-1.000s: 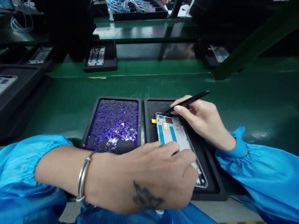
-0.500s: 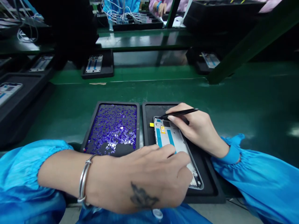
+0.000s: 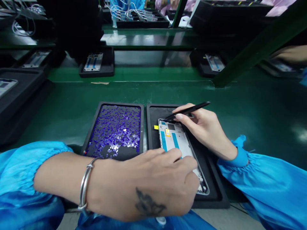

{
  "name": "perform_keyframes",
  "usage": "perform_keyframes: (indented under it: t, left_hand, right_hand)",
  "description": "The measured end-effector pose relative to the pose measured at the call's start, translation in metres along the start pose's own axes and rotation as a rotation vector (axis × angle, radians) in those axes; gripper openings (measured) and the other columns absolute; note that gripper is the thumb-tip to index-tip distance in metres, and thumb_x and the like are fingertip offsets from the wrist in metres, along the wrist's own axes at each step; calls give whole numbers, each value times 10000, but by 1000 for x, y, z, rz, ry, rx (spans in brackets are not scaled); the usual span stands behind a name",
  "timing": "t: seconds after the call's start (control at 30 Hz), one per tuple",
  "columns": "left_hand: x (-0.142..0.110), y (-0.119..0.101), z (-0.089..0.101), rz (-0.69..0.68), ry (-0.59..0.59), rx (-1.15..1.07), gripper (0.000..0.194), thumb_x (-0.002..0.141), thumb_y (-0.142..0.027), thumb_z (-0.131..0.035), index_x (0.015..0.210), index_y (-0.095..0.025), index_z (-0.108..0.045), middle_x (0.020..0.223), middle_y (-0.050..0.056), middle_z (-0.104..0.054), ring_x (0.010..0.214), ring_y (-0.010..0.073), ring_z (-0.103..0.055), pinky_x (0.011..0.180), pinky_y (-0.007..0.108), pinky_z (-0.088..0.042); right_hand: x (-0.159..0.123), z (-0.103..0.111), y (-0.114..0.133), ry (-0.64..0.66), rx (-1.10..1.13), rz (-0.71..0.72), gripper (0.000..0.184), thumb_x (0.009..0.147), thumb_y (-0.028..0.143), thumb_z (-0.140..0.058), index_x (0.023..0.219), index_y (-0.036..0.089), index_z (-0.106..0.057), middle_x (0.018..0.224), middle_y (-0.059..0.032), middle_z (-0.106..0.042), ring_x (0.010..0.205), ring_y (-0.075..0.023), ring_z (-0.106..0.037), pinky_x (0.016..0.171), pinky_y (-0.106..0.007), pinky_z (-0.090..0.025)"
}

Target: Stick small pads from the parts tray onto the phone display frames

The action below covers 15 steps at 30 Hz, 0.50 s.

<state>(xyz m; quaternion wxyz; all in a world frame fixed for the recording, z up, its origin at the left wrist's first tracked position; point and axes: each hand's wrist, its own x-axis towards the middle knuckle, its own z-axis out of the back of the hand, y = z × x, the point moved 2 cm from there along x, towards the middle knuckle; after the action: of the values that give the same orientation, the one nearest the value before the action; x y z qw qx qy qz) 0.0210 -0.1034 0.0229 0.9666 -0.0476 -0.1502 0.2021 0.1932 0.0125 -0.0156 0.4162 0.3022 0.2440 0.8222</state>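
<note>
Black tweezers [image 3: 190, 110] are pinched in my right hand [image 3: 202, 126], with their tips at the upper left end of a phone frame [image 3: 183, 142]. This silvery frame carries blue strips and a small yellow label, and a yellow tab sticks out at its left edge. It lies slanted in a black tray [image 3: 151, 111]. Across the frame's lower part is my left hand [image 3: 158, 185], closed with its knuckles bent; its fingertips and anything in them are hidden. To the left, a second black tray [image 3: 98, 110] holds many tiny purple-edged pieces.
Further phone frames sit in black trays [image 3: 109, 70] along the back of the green bench [image 3: 124, 91]. A green post [image 3: 236, 64] slants up at the right. Cables [image 3: 134, 14] lie at the far side, and another person's hand [image 3: 291, 53] shows at the right edge.
The tweezers' rear end has risen and moved slightly right as my right hand shifted a little. My left hand stays nearly in place. Another person's hand has come in at the right edge.
</note>
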Motion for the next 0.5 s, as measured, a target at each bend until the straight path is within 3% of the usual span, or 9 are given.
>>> perform_keyframes:
  t: [0.13,0.5]
  left_hand:
    - [1,0,0,7,-2,0,135,864,-81,-494,768,-161,-546,829,61,-437,719,171,-340,547,310,-334]
    - [1,0,-1,5,6,3,129,856,-77,-508,768,-169,-532,837,60,-444,718,171,-350,552,312,-325]
  right_hand:
    - [0,0,0,9,-23,11,213,915,349,-565,991,182,-674,1044,-12,-681,910,-135,-650,765,-268,-511]
    - [5,2,-2,-1,71,-125,246,894,409,-587,944,186,-677,934,-13,-690,813,-146,-659,694,-272,-523]
